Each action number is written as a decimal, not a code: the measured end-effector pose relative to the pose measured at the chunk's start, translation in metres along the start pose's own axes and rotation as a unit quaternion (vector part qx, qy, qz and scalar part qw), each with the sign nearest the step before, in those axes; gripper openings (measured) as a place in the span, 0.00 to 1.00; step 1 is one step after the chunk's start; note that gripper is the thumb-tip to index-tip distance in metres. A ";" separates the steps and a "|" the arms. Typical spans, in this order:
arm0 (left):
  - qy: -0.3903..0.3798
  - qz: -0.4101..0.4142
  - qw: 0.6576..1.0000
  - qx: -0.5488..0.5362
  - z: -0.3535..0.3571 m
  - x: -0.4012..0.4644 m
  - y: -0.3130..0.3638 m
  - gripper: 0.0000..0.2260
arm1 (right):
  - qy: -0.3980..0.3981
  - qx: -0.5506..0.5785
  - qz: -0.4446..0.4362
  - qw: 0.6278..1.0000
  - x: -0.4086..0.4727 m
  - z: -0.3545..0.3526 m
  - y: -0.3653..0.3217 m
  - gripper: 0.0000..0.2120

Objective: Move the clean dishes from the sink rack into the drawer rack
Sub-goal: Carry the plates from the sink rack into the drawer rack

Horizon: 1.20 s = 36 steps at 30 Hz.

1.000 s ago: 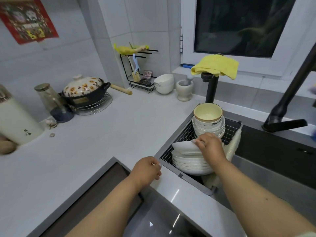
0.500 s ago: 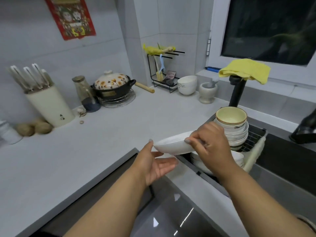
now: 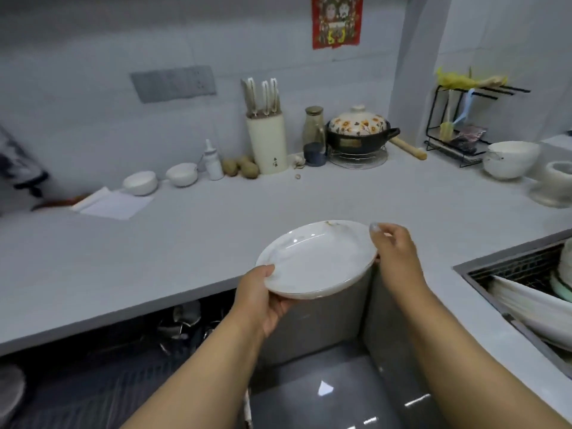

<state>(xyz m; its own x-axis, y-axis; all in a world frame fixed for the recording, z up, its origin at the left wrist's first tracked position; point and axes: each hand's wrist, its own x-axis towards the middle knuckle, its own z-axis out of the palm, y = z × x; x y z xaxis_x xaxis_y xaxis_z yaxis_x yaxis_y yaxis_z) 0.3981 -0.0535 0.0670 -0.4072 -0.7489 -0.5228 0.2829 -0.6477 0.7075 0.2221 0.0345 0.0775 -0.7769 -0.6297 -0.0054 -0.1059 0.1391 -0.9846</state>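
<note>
The left hand [image 3: 263,297] is clamped on the near-left rim of a shallow round white ceramic plate [image 3: 315,261], thumb on top and fingers curled beneath, the forearm rising from the lower left; the right hand [image 3: 394,252] pinches the far-right rim of that plate, thumb tip on the upper edge, wrist bent downward, the forearm running in from the lower right; the plate tilts slightly, its far edge raised, held in the air over the front edge of the pale grey stone countertop [image 3: 185,243]; below and left of the grip a dark open drawer [image 3: 130,360] shows blurred metal wire parts inside; below the grip lies a glossy grey cabinet front [image 3: 334,394]; to the right of the grip, at the frame's edge, a sink rack [image 3: 510,274] holds stacked white dishes [image 3: 532,308]; beyond the grip, along the tiled wall, stand a cream cylindrical knife block [image 3: 267,144], a black clay pot with a flowered lid [image 3: 359,131] and two small white bowls [image 3: 140,182]; a red paper poster [image 3: 336,20] hangs above.
</note>
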 end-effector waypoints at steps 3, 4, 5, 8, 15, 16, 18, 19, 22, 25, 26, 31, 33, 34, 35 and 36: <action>0.031 0.047 0.998 -0.015 -0.062 -0.023 0.018 0.10 | -0.172 0.145 0.136 0.965 -0.033 0.058 -0.002 0.16; 0.039 0.064 0.997 -0.010 -0.083 -0.031 0.025 0.10 | -0.210 0.167 0.157 0.950 -0.045 0.075 -0.005 0.16; 0.050 0.076 0.996 -0.008 -0.104 -0.040 0.031 0.11 | -0.240 0.182 0.175 0.937 -0.057 0.092 -0.010 0.14; 0.089 0.099 0.991 -0.013 -0.172 -0.068 0.046 0.12 | -0.298 0.199 0.233 0.904 -0.091 0.143 -0.020 0.10; 0.245 0.096 0.964 0.026 -0.319 -0.129 0.064 0.12 | -0.404 0.159 0.313 0.844 -0.182 0.264 -0.012 0.14; 0.275 0.089 0.956 0.038 -0.339 -0.135 0.066 0.13 | -0.412 0.147 0.320 0.840 -0.191 0.278 -0.010 0.15; 0.340 0.084 0.934 0.072 -0.375 -0.145 0.069 0.15 | -0.425 0.128 0.333 0.832 -0.208 0.306 -0.005 0.17; 0.367 0.086 0.921 0.101 -0.391 -0.149 0.070 0.15 | -0.429 0.119 0.338 0.829 -0.215 0.320 -0.001 0.18; 0.418 0.123 0.885 0.165 -0.427 -0.167 0.076 0.19 | -0.440 0.089 0.340 0.827 -0.235 0.360 0.008 0.17; 0.419 0.150 0.873 0.200 -0.456 -0.177 0.078 0.17 | -0.438 0.059 0.338 0.831 -0.250 0.400 0.020 0.14; 0.416 0.146 0.872 0.212 -0.463 -0.179 0.080 0.15 | -0.438 0.049 0.336 0.832 -0.253 0.413 0.023 0.14; 0.443 0.100 0.830 0.324 -0.519 -0.164 0.095 0.33 | -0.447 -0.001 0.311 0.839 -0.262 0.489 0.049 0.13; 0.459 0.082 0.801 0.377 -0.541 -0.153 0.102 0.27 | -0.454 -0.023 0.307 0.836 -0.262 0.525 0.062 0.14; 0.464 0.073 0.781 0.411 -0.552 -0.147 0.106 0.26 | -0.460 -0.033 0.308 0.832 -0.262 0.543 0.068 0.15; 0.462 0.055 0.765 0.446 -0.564 -0.140 0.109 0.27 | -0.465 -0.041 0.310 0.828 -0.263 0.563 0.075 0.15; 0.455 0.037 0.748 0.482 -0.576 -0.132 0.111 0.28 | -0.469 -0.050 0.311 0.825 -0.265 0.581 0.081 0.15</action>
<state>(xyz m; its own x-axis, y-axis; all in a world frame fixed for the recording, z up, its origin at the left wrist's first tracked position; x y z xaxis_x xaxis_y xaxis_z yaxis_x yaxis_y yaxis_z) 0.9836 -0.1078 -0.0593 0.4632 -0.8467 -0.2618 -0.6601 -0.5267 0.5356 0.7794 -0.2314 -0.1019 0.1169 -0.7200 -0.6840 0.0453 0.6919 -0.7206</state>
